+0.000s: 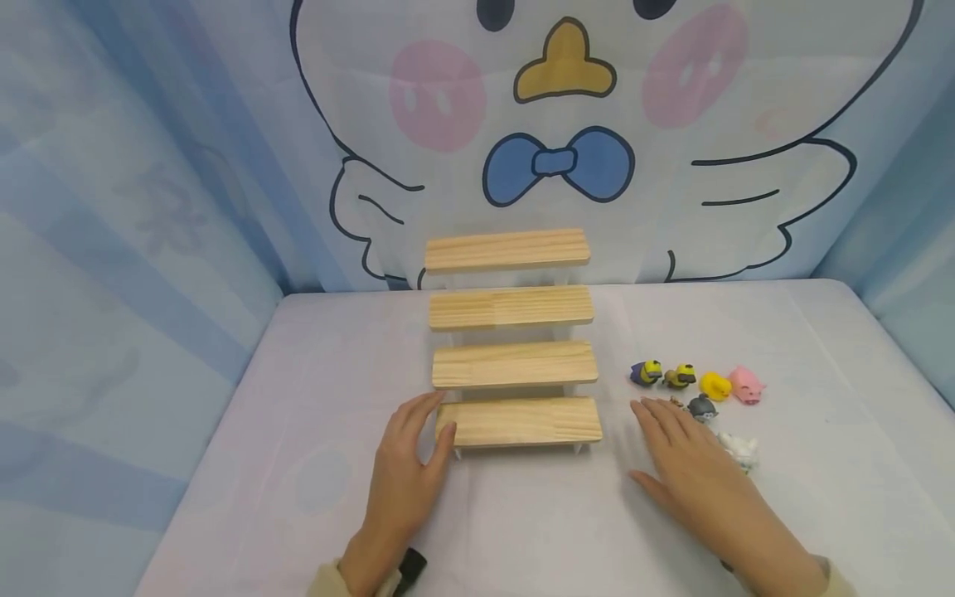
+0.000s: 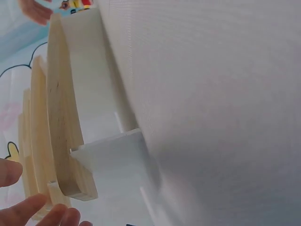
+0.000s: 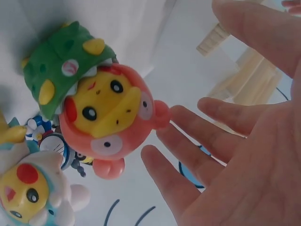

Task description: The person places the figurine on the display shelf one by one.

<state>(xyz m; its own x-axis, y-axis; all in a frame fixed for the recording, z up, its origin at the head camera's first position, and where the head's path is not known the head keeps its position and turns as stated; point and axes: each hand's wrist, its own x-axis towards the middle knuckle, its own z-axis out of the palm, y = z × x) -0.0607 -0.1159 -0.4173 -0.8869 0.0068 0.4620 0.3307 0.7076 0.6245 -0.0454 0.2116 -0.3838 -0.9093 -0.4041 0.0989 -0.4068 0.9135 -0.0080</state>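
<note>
A tiered stand with several pale wooden boards on white supports stands on the table. My left hand [image 1: 405, 477] is at the left end of its lowest board [image 1: 518, 423], thumb at the front corner and fingers along the side. Its fingertips [image 2: 30, 207] show beside the board ends in the left wrist view, not curled round them. To the right of the stand, my right hand [image 1: 697, 473] is stretched out, fingers straight and holding nothing. Close by its fingertips is a toy figure with a yellow face and pink hood [image 3: 124, 99]; a green dinosaur-head piece [image 3: 70, 59] adjoins it.
Beyond the right hand are a pink pig toy [image 1: 747, 385], a yellow toy [image 1: 715, 386], small yellow-and-dark figures [image 1: 646, 373], a grey figure [image 1: 702, 408] and a white figure [image 1: 739, 450]. A printed curtain [image 1: 552, 215] hangs behind the table [image 1: 313, 398].
</note>
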